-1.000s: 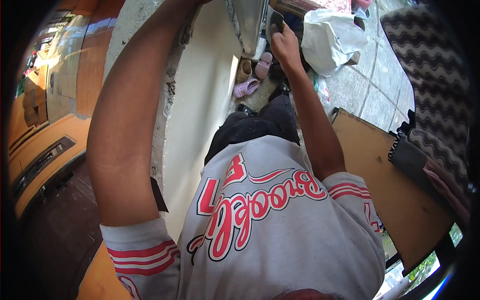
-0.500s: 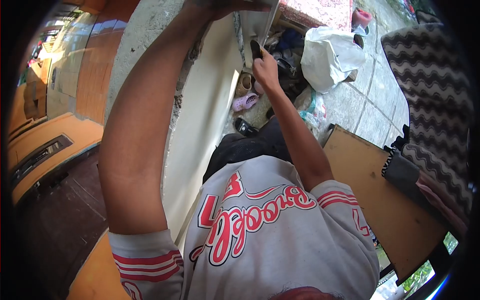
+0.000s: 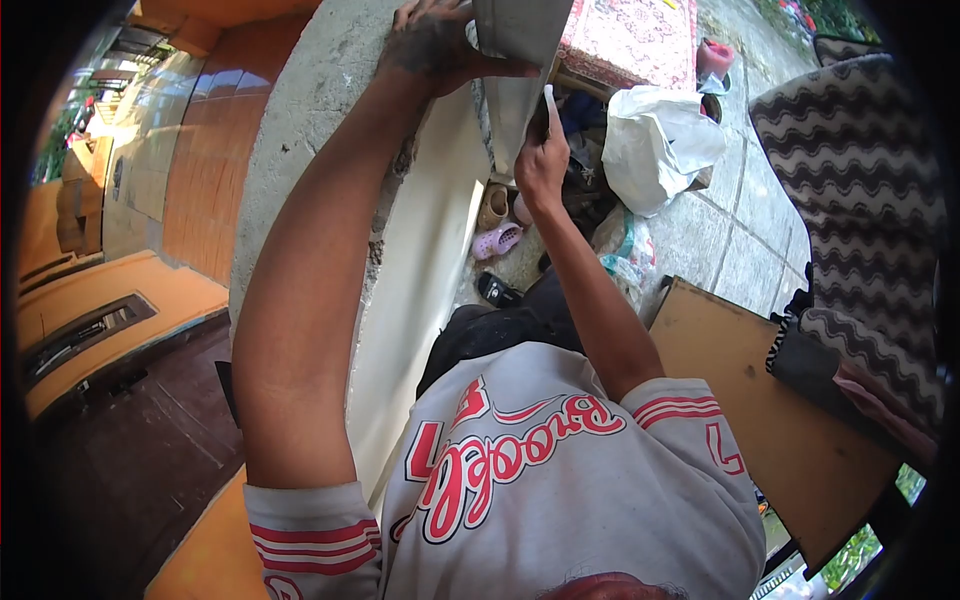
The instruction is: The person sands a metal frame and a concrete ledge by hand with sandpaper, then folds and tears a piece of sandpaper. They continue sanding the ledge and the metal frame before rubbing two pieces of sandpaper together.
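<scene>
My left hand (image 3: pixel 430 50) rests on top of the rough concrete wall (image 3: pixel 300 110), its thumb stretched across the face of a flat grey panel (image 3: pixel 520 35). It appears to grip the panel's near edge, but the fingers' far side is hidden. Below and to the right, my right hand (image 3: pixel 543 170) is closed around a black-handled tool (image 3: pixel 541 122), with the thumb pointing up along it beside the panel. The tool's working end cannot be made out. A pale wall face (image 3: pixel 420 240) runs down from the panel toward my body.
Footwear lies by the wall base, including a lilac clog (image 3: pixel 497 241) and a black slide (image 3: pixel 497 290). A white sack (image 3: pixel 660 150) stands right of my right hand. Further right are a brown board (image 3: pixel 760 400) and a wavy-patterned cloth (image 3: pixel 860 190). A patterned red mat (image 3: pixel 640 40) lies beyond.
The view has shifted, showing more of my left hand and the panel. My right hand has moved up against the panel's side, turning so that the black handle is more hidden.
</scene>
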A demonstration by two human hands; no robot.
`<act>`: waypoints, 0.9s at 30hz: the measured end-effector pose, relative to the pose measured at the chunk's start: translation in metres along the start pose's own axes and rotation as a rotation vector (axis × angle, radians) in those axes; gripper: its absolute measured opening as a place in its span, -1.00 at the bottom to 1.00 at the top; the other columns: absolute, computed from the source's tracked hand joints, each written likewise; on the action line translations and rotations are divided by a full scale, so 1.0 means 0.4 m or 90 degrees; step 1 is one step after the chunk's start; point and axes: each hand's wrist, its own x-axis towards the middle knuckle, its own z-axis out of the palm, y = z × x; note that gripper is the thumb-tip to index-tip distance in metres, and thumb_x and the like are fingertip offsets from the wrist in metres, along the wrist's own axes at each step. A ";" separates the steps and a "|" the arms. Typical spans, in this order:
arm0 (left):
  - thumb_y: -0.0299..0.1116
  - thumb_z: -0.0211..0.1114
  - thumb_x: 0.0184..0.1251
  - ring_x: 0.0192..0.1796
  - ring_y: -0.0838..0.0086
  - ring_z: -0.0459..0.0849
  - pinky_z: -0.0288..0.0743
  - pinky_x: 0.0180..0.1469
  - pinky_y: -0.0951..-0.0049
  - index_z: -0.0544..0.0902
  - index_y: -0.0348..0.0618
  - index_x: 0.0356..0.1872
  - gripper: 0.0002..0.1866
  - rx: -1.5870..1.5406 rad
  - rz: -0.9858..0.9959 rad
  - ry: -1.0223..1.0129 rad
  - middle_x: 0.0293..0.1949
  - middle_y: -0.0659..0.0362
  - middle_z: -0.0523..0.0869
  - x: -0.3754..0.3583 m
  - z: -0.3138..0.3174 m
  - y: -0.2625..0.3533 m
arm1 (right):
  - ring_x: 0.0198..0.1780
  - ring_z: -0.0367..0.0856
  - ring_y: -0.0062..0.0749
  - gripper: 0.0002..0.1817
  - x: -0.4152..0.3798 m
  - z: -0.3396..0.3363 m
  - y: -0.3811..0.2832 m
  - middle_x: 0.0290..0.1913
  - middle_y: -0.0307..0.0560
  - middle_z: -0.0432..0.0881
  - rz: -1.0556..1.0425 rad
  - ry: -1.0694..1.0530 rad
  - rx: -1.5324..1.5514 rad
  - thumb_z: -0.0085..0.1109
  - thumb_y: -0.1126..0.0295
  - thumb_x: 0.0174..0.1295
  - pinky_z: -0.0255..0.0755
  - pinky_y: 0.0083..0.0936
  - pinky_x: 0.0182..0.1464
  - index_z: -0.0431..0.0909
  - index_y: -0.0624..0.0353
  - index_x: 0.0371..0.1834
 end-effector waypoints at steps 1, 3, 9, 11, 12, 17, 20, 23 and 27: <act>0.06 0.74 -0.29 0.14 0.12 0.70 0.56 0.21 0.16 0.69 -0.10 0.11 -0.16 -0.004 0.012 0.001 0.07 0.00 0.75 -0.002 0.010 -0.007 | 0.13 0.63 0.23 -0.56 -0.004 0.005 0.024 0.13 0.37 0.63 0.044 -0.013 0.014 -0.08 0.41 0.53 0.45 -0.21 0.17 0.41 0.14 0.44; 0.39 0.51 -0.08 0.22 0.16 0.64 0.34 0.34 0.00 0.75 -0.01 0.03 -0.23 0.265 0.020 -0.027 0.02 0.14 0.78 -0.016 0.039 -0.035 | 0.11 0.64 0.20 -0.53 0.008 -0.005 0.080 0.11 0.36 0.64 0.181 -0.114 -0.086 -0.08 0.46 0.48 0.44 -0.18 0.17 0.41 0.14 0.44; 0.39 0.59 -0.23 0.37 0.15 0.50 0.25 0.40 -0.01 0.66 -0.02 0.19 -0.05 0.199 -0.057 -0.166 0.18 0.08 0.69 -0.013 0.034 -0.050 | 0.22 0.59 0.19 -0.49 -0.015 -0.018 -0.048 0.19 0.31 0.63 -0.045 0.010 0.000 -0.11 0.47 0.47 0.37 -0.26 0.30 0.36 0.09 0.50; 0.40 0.57 -0.22 0.34 0.15 0.53 0.25 0.40 -0.01 0.69 0.00 0.15 -0.09 0.221 -0.021 -0.111 0.15 0.09 0.70 -0.020 0.046 -0.055 | 0.18 0.59 0.28 -0.43 -0.033 0.003 0.028 0.14 0.38 0.62 -0.007 0.013 -0.083 -0.13 0.54 0.37 0.42 -0.20 0.24 0.37 0.08 0.48; 0.42 0.56 -0.20 0.31 0.15 0.56 0.25 0.40 -0.01 0.73 0.02 0.10 -0.13 0.239 0.003 -0.049 0.11 0.10 0.72 -0.019 0.050 -0.056 | 0.15 0.58 0.34 -0.37 -0.032 -0.012 0.053 0.07 0.43 0.63 0.070 -0.041 -0.086 -0.13 0.54 0.25 0.43 -0.11 0.19 0.39 0.08 0.46; 0.47 0.55 -0.26 0.45 0.17 0.41 0.15 0.47 -0.02 0.67 0.00 0.22 0.00 0.214 -0.075 -0.165 0.26 0.08 0.62 -0.009 0.045 -0.057 | 0.10 0.62 0.30 -0.36 -0.057 -0.068 0.202 0.03 0.43 0.64 0.247 -0.146 -0.203 -0.11 0.46 0.21 0.43 -0.03 0.19 0.42 0.06 0.44; 0.47 0.52 -0.21 0.43 0.16 0.41 0.17 0.46 0.00 0.65 -0.14 0.21 0.03 0.236 -0.101 -0.159 0.25 0.06 0.63 -0.012 0.045 -0.046 | 0.15 0.59 0.29 -0.36 -0.072 -0.075 0.143 0.10 0.41 0.62 0.220 -0.059 -0.166 -0.09 0.49 0.21 0.42 -0.05 0.23 0.39 0.11 0.46; 0.47 0.52 -0.20 0.42 0.15 0.42 0.18 0.47 0.02 0.65 -0.14 0.21 0.02 0.235 -0.102 -0.181 0.23 0.05 0.66 -0.007 0.041 -0.036 | 0.33 0.46 0.21 -0.30 -0.045 -0.048 0.041 0.32 0.33 0.47 0.064 0.009 -0.112 -0.11 0.61 0.17 0.33 -0.13 0.36 0.32 0.19 0.49; 0.40 0.55 -0.15 0.34 0.02 0.50 0.22 0.44 0.03 0.63 -0.29 0.18 0.01 0.220 -0.090 -0.187 0.17 -0.10 0.67 -0.011 0.037 -0.023 | 0.45 0.35 0.15 -0.23 -0.050 -0.007 0.004 0.50 0.24 0.32 -0.124 0.024 -0.056 -0.16 0.73 0.12 0.27 -0.16 0.46 0.27 0.21 0.52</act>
